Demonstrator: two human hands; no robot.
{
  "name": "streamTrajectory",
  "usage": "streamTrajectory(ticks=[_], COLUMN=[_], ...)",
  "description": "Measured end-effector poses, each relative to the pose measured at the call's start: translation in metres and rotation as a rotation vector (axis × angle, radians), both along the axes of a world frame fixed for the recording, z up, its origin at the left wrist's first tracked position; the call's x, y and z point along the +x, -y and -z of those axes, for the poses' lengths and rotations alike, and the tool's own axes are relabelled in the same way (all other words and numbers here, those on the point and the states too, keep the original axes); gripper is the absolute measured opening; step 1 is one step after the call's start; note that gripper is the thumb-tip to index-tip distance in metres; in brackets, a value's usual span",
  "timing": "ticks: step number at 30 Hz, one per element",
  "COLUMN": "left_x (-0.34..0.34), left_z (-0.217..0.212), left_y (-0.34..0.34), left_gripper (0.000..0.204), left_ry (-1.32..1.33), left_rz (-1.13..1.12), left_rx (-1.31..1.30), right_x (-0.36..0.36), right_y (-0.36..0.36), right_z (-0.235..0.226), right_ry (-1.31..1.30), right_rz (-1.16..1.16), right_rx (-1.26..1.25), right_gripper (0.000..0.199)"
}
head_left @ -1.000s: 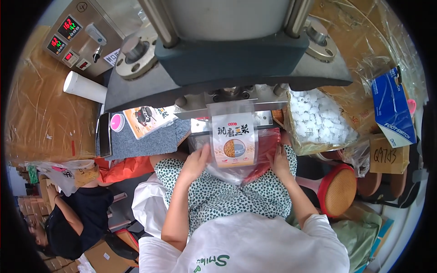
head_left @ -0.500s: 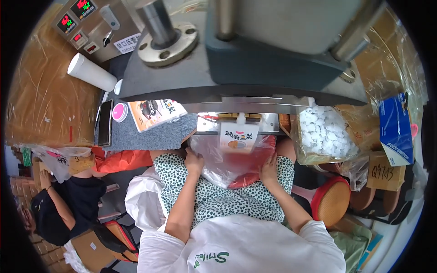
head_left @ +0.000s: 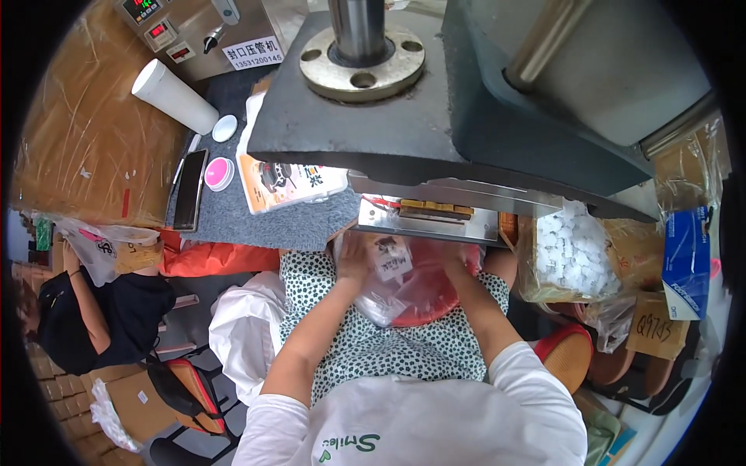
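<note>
On my lap, below the press, sits a red basin (head_left: 423, 314) lined with a clear plastic bag (head_left: 373, 303). A white printed pouch (head_left: 391, 258) lies tilted in it, toward the left side. Just left of the pouch, my left hand (head_left: 353, 262) reaches over the basin with its fingers stretched forward, apparently beside the pouch rather than around it. My right hand (head_left: 458, 264) is over the basin's right side, its fingers blurred and shaded. Above the basin, the metal sealing bar (head_left: 435, 210) of the press has no pouch at it.
The dark press head (head_left: 350, 140) overhangs the work. Left on a grey mat (head_left: 225, 221) lie more printed pouches (head_left: 287, 182), a phone (head_left: 189, 190), a pink-lidded jar (head_left: 218, 173) and a white cup (head_left: 175, 97). At right, a box (head_left: 575, 256) holds small white pieces; another person (head_left: 97, 311) works at left.
The pouch has left the sealing bar and dropped into the lined basin. Both hands have moved from the basin's sides inward over it. The view has shifted.
</note>
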State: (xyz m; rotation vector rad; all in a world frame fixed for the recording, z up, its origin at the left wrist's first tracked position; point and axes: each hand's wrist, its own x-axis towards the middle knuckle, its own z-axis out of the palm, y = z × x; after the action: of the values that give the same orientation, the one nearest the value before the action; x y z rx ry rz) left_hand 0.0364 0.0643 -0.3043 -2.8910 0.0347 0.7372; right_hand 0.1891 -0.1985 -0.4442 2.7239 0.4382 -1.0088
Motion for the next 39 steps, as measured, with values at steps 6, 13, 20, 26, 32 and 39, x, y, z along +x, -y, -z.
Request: streamTrajectory(ticks=[6,13,20,26,32,39], left_x=[-0.035,0.005,-0.023,-0.052,0.005,-0.031], left_z=[0.056,0.037,0.075,-0.134,-0.265,-0.232], left_y=[-0.029,0.020,-0.002,0.034,-0.040,-0.039], left_gripper=[0.074,0.078,0.061,0.024,0.059,0.078], left_ry=[0.048,-0.168,-0.366,0.498,1.216,0.802], left_rz=[-0.024,-0.022,-0.128,-0.023,-0.117,-0.114], left_rx=[0.238,-0.215,-0.493,-1.107,-0.309,-0.173], right_x=[-0.019,-0.045,-0.133,-0.111,-0.062,-0.058], right_y=[-0.031,0.033,0.002,0.072,0.100,0.103], right_z=[-0.011,-0.064,-0.266,-0.500,-0.493,-0.494], right_ry=[0.048,0.061,-0.241,0.590,0.474,0.474], right_rz=[-0.305,-0.352,-0.391,-0.182,-0.008,0.119], right_rx=[-0.126,0.118,1.009,1.083,0.828,0.885], right_gripper=[0.063,0.037,0.035,0.018,0.018,0.020])
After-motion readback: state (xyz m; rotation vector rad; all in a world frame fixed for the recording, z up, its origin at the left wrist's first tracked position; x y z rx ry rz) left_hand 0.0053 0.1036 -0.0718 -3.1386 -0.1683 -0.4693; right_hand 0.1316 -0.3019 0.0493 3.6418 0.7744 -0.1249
